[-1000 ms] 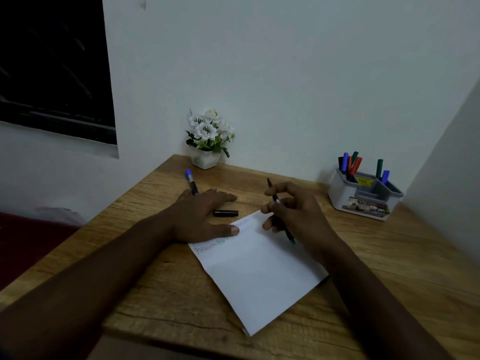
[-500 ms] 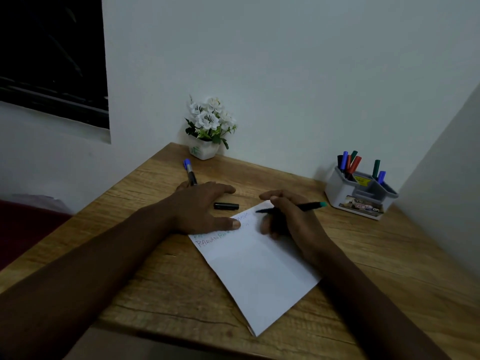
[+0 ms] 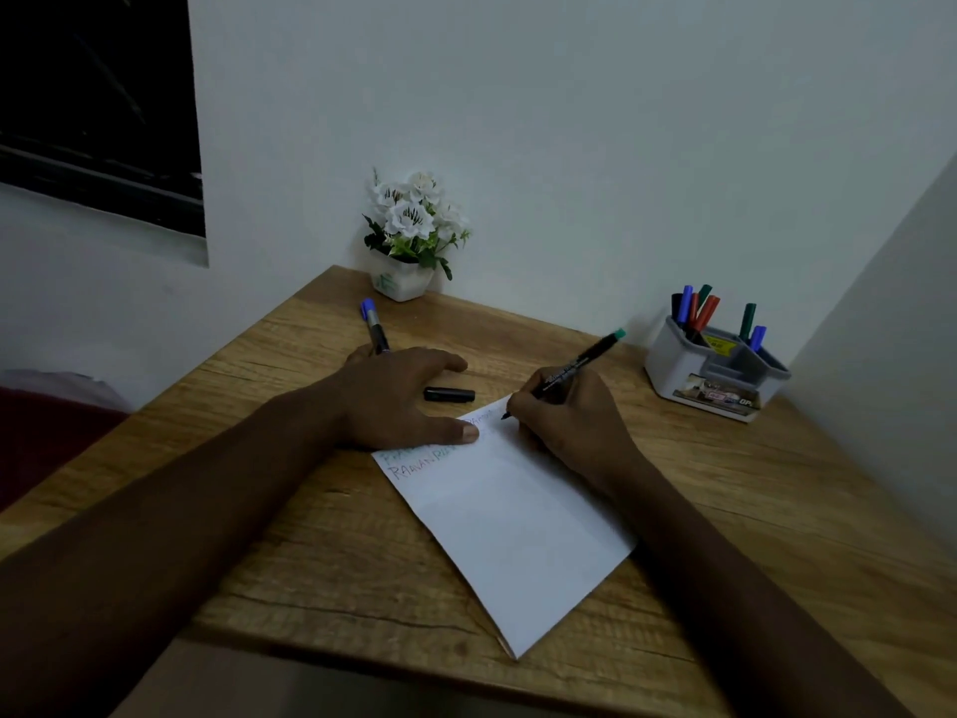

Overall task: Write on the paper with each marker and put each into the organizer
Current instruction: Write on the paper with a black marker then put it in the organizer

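A white paper (image 3: 512,531) lies at an angle on the wooden desk, with faint writing near its top edge. My left hand (image 3: 404,401) lies flat with straight fingers, its thumb pressing the paper's top left corner. My right hand (image 3: 564,417) grips a black marker with a green end (image 3: 580,365), tip down on the paper's top edge. A black cap (image 3: 449,394) lies between my hands. A blue-capped marker (image 3: 374,324) lies behind my left hand. The grey organizer (image 3: 720,375) at the right holds several markers.
A small white pot of white flowers (image 3: 411,235) stands at the desk's back edge against the wall. A wall runs close along the desk's right side behind the organizer. The desk's front edge (image 3: 414,660) lies just below the paper's corner.
My right hand turned the marker from lying sideways across the paper into a writing grip, tip now down on the paper's top edge. My left hand stayed on the paper.
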`<state>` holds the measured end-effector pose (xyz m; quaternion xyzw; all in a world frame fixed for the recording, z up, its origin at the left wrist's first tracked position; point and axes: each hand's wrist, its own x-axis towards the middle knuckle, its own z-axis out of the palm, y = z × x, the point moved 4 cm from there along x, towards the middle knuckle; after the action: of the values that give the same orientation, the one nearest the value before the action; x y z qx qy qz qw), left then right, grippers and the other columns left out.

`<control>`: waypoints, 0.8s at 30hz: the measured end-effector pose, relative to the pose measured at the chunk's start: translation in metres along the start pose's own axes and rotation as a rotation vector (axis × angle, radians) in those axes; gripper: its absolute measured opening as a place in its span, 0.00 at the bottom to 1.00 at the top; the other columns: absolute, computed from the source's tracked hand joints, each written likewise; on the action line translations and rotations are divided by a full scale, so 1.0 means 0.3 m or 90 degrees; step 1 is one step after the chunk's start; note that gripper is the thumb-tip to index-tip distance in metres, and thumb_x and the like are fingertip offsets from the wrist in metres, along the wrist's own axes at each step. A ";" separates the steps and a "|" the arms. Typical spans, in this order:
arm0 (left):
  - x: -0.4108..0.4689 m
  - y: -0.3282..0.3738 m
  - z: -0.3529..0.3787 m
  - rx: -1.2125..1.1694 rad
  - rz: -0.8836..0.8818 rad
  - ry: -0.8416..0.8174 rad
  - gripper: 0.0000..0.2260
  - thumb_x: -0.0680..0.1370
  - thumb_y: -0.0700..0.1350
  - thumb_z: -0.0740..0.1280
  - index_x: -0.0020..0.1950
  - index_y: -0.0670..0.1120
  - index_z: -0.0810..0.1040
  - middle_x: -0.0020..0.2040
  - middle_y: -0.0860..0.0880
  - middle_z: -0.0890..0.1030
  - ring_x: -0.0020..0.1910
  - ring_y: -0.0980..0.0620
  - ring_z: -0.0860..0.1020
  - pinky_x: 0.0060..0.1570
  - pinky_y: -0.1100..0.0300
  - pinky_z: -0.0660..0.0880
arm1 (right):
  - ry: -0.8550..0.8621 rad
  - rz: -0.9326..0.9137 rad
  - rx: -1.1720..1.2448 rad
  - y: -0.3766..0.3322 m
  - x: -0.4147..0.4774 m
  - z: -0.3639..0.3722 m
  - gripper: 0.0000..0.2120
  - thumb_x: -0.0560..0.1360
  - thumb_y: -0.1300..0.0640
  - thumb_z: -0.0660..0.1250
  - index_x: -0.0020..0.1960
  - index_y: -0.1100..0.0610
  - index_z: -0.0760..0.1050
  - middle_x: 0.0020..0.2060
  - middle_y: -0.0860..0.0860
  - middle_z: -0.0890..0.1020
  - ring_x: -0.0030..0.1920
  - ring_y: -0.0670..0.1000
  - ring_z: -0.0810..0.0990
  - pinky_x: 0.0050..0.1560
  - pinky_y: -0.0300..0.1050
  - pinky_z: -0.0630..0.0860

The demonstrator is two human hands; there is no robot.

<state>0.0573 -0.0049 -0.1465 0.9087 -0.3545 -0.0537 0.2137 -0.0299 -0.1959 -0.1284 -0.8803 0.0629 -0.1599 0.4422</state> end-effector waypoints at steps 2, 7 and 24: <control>-0.002 0.003 -0.002 -0.007 0.000 0.005 0.45 0.64 0.78 0.60 0.78 0.61 0.61 0.78 0.58 0.66 0.75 0.53 0.65 0.76 0.41 0.54 | 0.013 -0.030 -0.056 0.001 0.006 0.006 0.05 0.72 0.58 0.71 0.37 0.57 0.82 0.29 0.51 0.82 0.31 0.46 0.79 0.33 0.46 0.74; 0.002 -0.005 0.000 -0.017 0.009 0.006 0.48 0.60 0.81 0.57 0.76 0.61 0.63 0.77 0.59 0.67 0.75 0.54 0.66 0.75 0.40 0.57 | 0.019 -0.062 -0.087 0.012 0.008 0.011 0.05 0.71 0.57 0.71 0.36 0.54 0.81 0.30 0.50 0.83 0.34 0.48 0.81 0.36 0.51 0.77; -0.003 0.002 -0.006 -0.016 0.005 0.002 0.46 0.61 0.80 0.59 0.75 0.60 0.66 0.77 0.59 0.67 0.75 0.54 0.65 0.75 0.40 0.56 | 0.007 -0.083 -0.052 0.018 0.014 0.018 0.07 0.72 0.62 0.70 0.36 0.58 0.80 0.27 0.52 0.82 0.30 0.48 0.79 0.34 0.48 0.74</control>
<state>0.0568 -0.0041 -0.1445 0.9046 -0.3569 -0.0562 0.2261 -0.0240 -0.1960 -0.1347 -0.8989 0.0141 -0.1906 0.3943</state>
